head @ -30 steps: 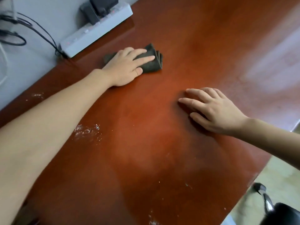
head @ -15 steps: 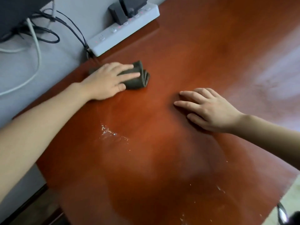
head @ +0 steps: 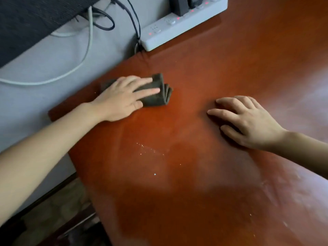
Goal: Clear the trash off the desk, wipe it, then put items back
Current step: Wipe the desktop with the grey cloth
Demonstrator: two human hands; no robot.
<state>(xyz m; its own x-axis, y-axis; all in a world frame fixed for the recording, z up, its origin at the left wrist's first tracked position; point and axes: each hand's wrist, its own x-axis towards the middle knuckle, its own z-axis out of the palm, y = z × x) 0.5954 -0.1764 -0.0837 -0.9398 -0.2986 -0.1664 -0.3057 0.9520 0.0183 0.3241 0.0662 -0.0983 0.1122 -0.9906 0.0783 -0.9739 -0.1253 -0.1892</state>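
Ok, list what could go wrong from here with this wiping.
The cloth under the left hand lies close to the power strip; if damp, a stroke that way could wet its lit sockets.
The white specks on the desk sit nearer the person; strokes along the far edge may miss them.

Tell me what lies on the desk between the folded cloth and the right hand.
Nothing: in the head view, only bare desk separates the folded cloth from the right hand. The white specks lie nearer the camera, outside that stretch.
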